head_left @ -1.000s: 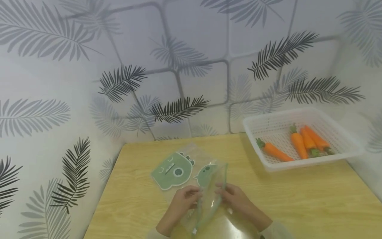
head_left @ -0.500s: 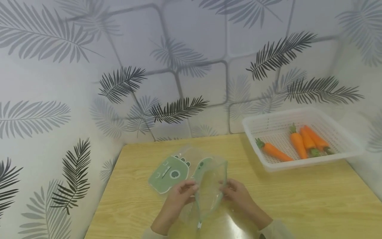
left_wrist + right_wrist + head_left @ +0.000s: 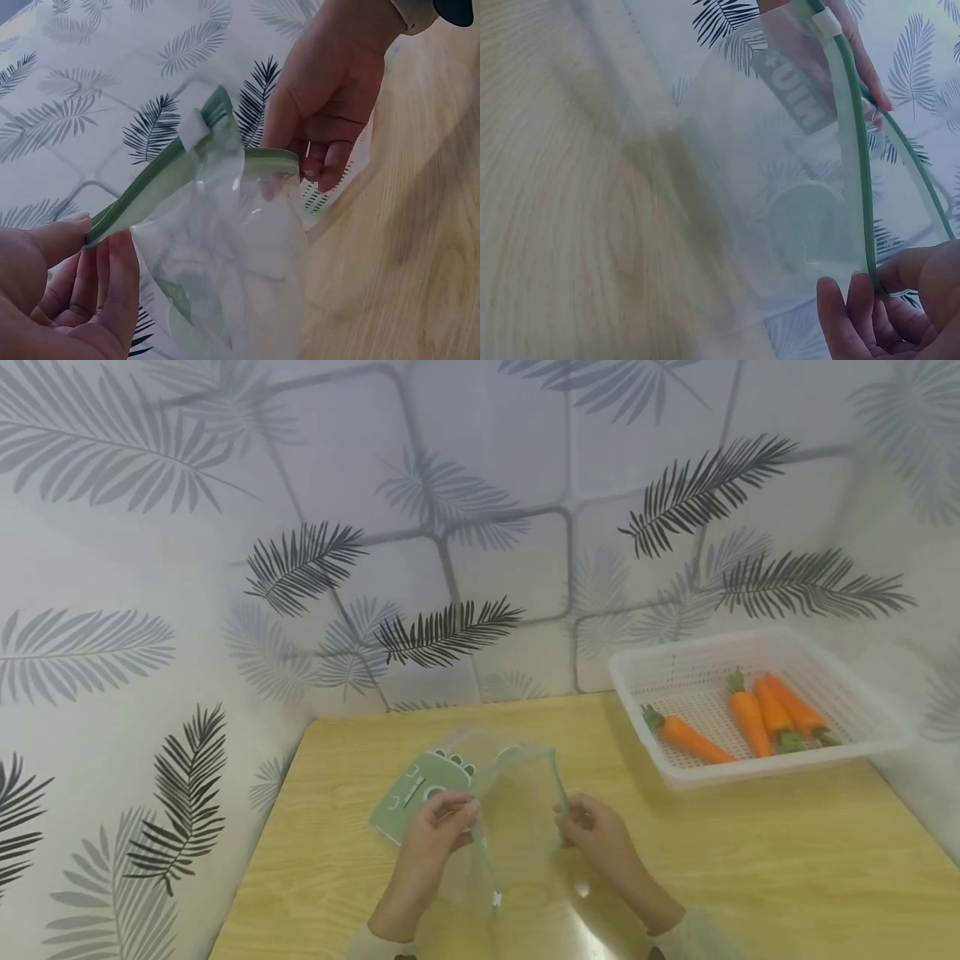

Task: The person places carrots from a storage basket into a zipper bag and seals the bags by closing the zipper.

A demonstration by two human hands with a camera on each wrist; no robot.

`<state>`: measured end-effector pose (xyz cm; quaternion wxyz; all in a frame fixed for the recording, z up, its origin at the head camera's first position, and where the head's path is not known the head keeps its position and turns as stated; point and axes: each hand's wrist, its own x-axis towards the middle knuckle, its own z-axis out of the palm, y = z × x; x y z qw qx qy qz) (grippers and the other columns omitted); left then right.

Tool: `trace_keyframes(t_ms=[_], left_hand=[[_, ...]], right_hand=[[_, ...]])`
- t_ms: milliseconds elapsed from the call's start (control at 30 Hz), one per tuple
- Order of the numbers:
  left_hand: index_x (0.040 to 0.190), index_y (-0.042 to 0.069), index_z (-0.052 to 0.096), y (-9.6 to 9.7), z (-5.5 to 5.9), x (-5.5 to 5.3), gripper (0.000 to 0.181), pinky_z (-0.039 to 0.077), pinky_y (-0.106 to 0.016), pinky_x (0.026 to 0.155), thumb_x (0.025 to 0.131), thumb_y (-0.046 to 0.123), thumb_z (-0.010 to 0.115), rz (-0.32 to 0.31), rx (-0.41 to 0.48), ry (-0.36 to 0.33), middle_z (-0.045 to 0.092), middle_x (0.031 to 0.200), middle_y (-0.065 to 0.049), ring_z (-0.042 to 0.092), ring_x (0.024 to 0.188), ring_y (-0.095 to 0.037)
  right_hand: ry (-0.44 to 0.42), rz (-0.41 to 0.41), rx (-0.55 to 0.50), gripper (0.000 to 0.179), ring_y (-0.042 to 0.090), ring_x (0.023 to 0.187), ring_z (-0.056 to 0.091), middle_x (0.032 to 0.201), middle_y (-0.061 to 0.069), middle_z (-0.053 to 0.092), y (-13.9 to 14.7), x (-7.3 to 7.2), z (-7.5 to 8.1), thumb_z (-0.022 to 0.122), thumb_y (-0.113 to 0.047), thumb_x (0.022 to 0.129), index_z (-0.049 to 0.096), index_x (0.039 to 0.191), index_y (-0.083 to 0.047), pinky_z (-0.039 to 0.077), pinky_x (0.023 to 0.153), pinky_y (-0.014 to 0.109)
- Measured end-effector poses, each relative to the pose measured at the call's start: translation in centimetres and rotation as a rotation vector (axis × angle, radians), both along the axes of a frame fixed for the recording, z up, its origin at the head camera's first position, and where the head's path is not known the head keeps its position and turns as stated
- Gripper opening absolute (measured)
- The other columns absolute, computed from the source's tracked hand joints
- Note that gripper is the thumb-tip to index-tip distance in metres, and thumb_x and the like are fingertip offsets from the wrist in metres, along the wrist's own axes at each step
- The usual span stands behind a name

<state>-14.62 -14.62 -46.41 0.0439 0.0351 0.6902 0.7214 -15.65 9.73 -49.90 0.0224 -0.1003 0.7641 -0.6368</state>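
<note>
The left hand (image 3: 435, 835) pinches one side of a clear bag (image 3: 521, 810) by its green zip edging (image 3: 558, 781), thumb against fingers with nothing but that strip between them, and the right hand (image 3: 600, 835) pinches the opposite side the same way. Compared with a second ago, the two hands have drawn further apart and a little higher, so the bag's mouth now gapes much wider between them; the white zip slider (image 3: 497, 898) has come up along with the edging, and the smaller green shape on the bag, plain to see then, is now mostly lost from above. The bag hangs between the hands, over the middle of the table. A larger green cartoon print (image 3: 412, 789) shows beyond the left hand, which covers part of it; I can't tell whether it belongs to the same bag. Over at the back right sits a white mesh basket (image 3: 780, 762), unmoved, with a single carrot (image 3: 699, 742) at its left and three carrots (image 3: 750, 722) lying close together. The tabletop (image 3: 322, 843) is yellowish wood grain, and the wall (image 3: 510, 452) behind it carries grey and black feathery leaves over rounded squares.
</note>
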Motion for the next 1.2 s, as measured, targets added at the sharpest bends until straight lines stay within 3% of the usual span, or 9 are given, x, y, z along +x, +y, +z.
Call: trace_keyframes(t_ms=[200,400,467,633,733,900,1033,1200], left_hand=[[0.111,-0.002,0.052,-0.5,1.5,0.1,0.033,0.053,-0.038,0.084,0.089,0.021,0.063,0.048,0.022,0.042,0.055,0.106,-0.016,0.058,0.096,-0.025],[0.111,-0.002,0.053,-0.6,2.7,0.6,0.031,0.053,-0.037,0.085,0.088,0.017,0.064,0.082,0.065,0.068,0.054,0.107,-0.021,0.060,0.094,-0.023],[0.110,-0.001,0.054,-0.5,2.8,0.7,0.030,0.053,-0.038,0.084,0.088,0.016,0.065,0.071,0.064,0.076,0.055,0.104,-0.019,0.060,0.093,-0.026],[0.108,-0.002,0.055,-0.3,2.7,0.7,0.029,0.053,-0.038,0.083,0.087,0.015,0.066,0.040,0.040,0.067,0.057,0.102,-0.020,0.060,0.095,-0.033],[0.108,-0.003,0.055,-0.3,2.8,0.8,0.030,0.054,-0.037,0.083,0.087,0.016,0.066,0.082,0.052,0.060,0.058,0.101,-0.016,0.061,0.093,-0.029],[0.106,-0.002,0.056,-0.4,3.3,1.1,0.030,0.053,-0.038,0.084,0.086,0.018,0.067,0.143,0.080,0.104,0.060,0.097,-0.012,0.062,0.087,-0.023],[0.108,-0.005,0.055,-0.1,3.5,1.3,0.037,0.053,-0.038,0.084,0.084,0.020,0.069,0.121,0.101,0.089,0.060,0.093,-0.011,0.062,0.085,-0.021],[0.109,-0.004,0.054,0.4,3.1,1.3,0.038,0.053,-0.037,0.084,0.084,0.019,0.070,0.100,0.112,0.061,0.059,0.094,-0.011,0.062,0.086,-0.020]], right_hand=[[0.056,-0.035,0.058,0.018,0.017,0.068,0.063,0.084,0.011,0.061,0.4,-1.1,-1.6,0.062,-0.013,0.089,0.060,0.102,0.000,0.056,0.065,0.027],[0.048,-0.041,-0.066,0.025,0.022,0.073,0.064,0.090,0.015,0.061,0.9,-1.6,-1.6,0.064,-0.022,0.089,0.060,0.101,0.000,0.057,0.069,0.030],[0.066,-0.048,-0.072,0.024,0.022,0.074,0.064,0.090,0.015,0.062,0.9,-1.8,-1.5,0.064,-0.020,0.089,0.060,0.102,0.000,0.057,0.068,0.030],[0.148,-0.071,0.038,0.026,0.019,0.076,0.062,0.092,0.011,0.062,0.8,-2.1,-1.6,0.066,-0.009,0.086,0.059,0.110,-0.001,0.057,0.063,0.027],[0.142,-0.072,0.070,0.024,0.020,0.076,0.062,0.092,0.012,0.063,0.8,-2.4,-1.9,0.065,-0.005,0.086,0.060,0.108,-0.001,0.056,0.063,0.025],[0.097,-0.044,0.008,0.017,0.029,0.078,0.063,0.092,0.017,0.062,1.0,-2.8,-2.3,0.062,-0.004,0.088,0.061,0.103,0.004,0.057,0.065,0.026],[0.098,-0.005,-0.031,0.018,0.037,0.082,0.062,0.094,0.020,0.061,0.9,-2.4,-1.1,0.061,-0.004,0.089,0.059,0.102,0.009,0.057,0.066,0.032],[0.173,0.027,0.025,0.021,0.035,0.078,0.063,0.094,0.019,0.061,0.5,-1.8,1.0,0.059,-0.006,0.091,0.058,0.106,0.009,0.057,0.069,0.036]])
